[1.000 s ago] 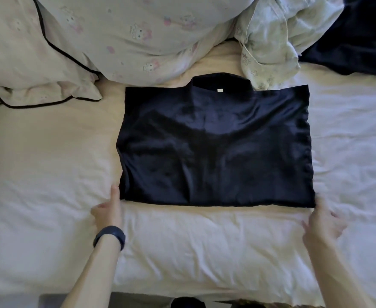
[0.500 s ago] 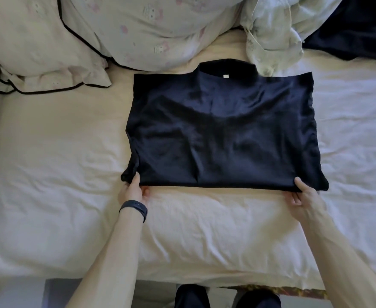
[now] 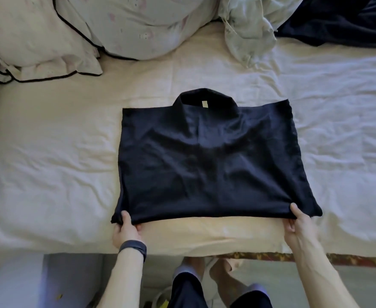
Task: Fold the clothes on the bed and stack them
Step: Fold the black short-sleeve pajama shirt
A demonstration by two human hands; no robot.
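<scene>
A dark navy shirt point(image 3: 213, 161) lies flat on the white bed sheet point(image 3: 49, 170), folded into a wide rectangle with its collar pointing away from me. My left hand point(image 3: 126, 230) pinches the near left corner of the shirt, thumb on top. At the near right corner, my right hand point(image 3: 300, 225) pinches the fabric the same way. The near edge is lifted slightly off the sheet.
Two pillows point(image 3: 38, 38) lie at the back left, a crumpled pale garment point(image 3: 247, 27) at the back middle, and another dark garment point(image 3: 342, 21) at the back right. The bed's near edge point(image 3: 205, 250) is just below my hands, with my legs beyond it.
Both hands came in from beside the near corners and took hold of them. The shirt's near edge has lifted a little, and the view has tilted down towards the bed's edge.
</scene>
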